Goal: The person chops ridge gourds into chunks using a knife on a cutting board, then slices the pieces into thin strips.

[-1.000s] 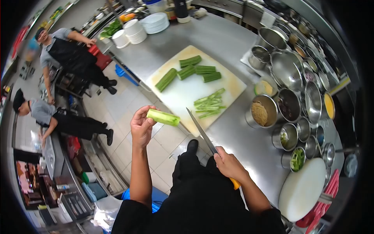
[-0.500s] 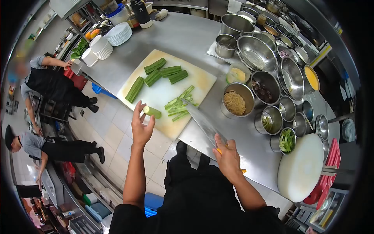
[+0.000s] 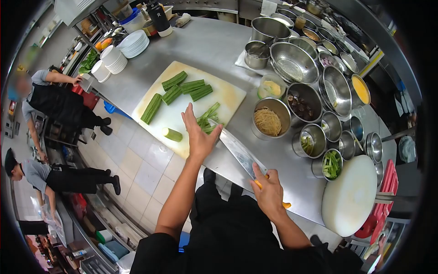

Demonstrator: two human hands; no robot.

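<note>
My right hand is closed around the yellow handle of a large kitchen knife. Its blade points up and left, with the tip by the cut green strips on the white cutting board. Over the board's near edge is my left hand, its fingers spread and nothing held, partly covering the strips and close to the blade tip. Left of it lies a short piece of ridged green gourd. Several longer gourd pieces rest farther back on the board.
Steel bowls and pots crowd the right side, including a pot of noodle-like shreds and one of cut greens. A round white board stands near right. Stacked plates are far left. Two people work across the aisle.
My left hand has moved right, from beside the short gourd piece to the cut strips. My right hand still holds the knife. The view has shifted slightly.
</note>
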